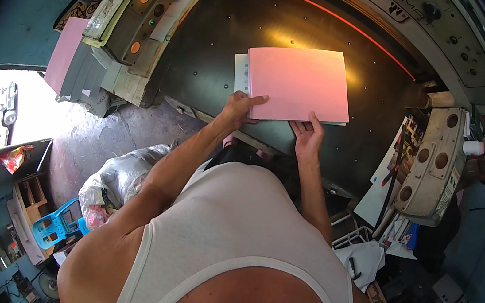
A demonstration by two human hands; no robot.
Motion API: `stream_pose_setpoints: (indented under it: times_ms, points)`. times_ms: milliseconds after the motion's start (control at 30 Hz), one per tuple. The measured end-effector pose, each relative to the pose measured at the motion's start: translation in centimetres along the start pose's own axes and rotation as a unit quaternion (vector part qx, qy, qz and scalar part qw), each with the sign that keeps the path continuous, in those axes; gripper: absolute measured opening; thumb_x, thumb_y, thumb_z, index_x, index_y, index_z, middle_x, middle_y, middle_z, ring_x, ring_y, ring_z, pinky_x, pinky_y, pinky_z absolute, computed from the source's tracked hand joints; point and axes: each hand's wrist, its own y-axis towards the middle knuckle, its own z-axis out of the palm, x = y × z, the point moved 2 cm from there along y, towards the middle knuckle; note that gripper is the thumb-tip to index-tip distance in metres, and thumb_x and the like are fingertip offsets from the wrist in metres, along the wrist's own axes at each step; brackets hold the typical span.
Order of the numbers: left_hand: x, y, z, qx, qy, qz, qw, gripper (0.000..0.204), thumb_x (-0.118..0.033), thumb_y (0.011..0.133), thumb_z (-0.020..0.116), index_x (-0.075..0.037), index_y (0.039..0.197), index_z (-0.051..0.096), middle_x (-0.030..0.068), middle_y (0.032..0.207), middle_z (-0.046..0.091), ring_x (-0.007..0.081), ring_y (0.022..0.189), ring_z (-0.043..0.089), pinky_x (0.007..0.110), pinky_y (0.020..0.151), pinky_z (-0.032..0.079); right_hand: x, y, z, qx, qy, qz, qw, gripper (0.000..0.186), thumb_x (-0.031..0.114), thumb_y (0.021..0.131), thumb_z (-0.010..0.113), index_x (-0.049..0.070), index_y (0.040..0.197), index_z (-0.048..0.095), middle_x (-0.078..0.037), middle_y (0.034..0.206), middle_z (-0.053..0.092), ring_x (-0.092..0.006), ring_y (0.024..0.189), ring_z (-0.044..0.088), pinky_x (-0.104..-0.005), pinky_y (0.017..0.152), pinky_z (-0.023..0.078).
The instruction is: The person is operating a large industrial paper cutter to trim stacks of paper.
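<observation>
Pink paper, a thin stack of sheets (297, 83), lies flat on the dark metal tabletop (218, 61) of a large cutting machine, its near edge close to the tabletop's front rim. A white sheet (240, 72) shows under the stack along its left side. The left hand (241, 107) rests at the stack's near left corner, fingers curled around the edge and the index finger stretched flat over the pink top sheet. The right hand (308, 135) sits at the near edge a little to the right, palm turned up, its fingers spread loosely with the tips touching the underside of the stack's edge; whether it actually pinches the paper cannot be told. A red light line (336, 17) curves across the tabletop well behind the stack. To the left stands a control panel (148, 8) with round buttons, and beside it another pink pile (64, 52). A blue plastic crate (62, 222) sits on the floor below.
</observation>
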Motion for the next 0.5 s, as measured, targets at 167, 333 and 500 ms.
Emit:
stream_pose_setpoints:
  times_ms: [167,333,500]
  points:
    - [-0.3,1.3,-2.0,0.022,-0.004,0.016,1.0,0.061,-0.035,0.075,0.085,0.007,0.109,0.055,0.0174,0.101,0.065,0.0268,0.089,0.067,0.044,0.073,0.059,-0.5,-0.2,0.6,-0.022,0.004,-0.041,0.999,0.043,0.022,0.09,0.069,0.0,0.124,0.055,-0.017,0.117,0.061,-0.0361,0.113,0.061,-0.0537,0.097,0.052]
    - [-3.7,5.8,-3.4,0.028,0.025,0.041,0.998,0.057,-0.043,0.075,0.081,0.0,0.107,0.062,0.0119,0.099,0.067,0.0234,0.087,0.065,0.041,0.07,0.056,-0.8,1.6,3.8,-0.034,0.049,-0.058,0.997,0.044,0.013,0.088,0.07,0.001,0.124,0.049,-0.016,0.124,0.057,-0.0401,0.112,0.061,-0.056,0.09,0.055]
    - [-10.3,12.0,-2.4,-0.001,0.0,0.071,0.997,0.048,-0.044,0.076,0.08,-0.009,0.107,0.067,0.0049,0.096,0.067,0.0209,0.088,0.062,0.039,0.073,0.049,-0.6,7.9,8.9,-0.067,0.091,-0.095,0.989,0.046,0.013,0.089,0.069,0.001,0.128,0.047,-0.017,0.128,0.054,-0.0428,0.116,0.058,-0.0592,0.095,0.051]
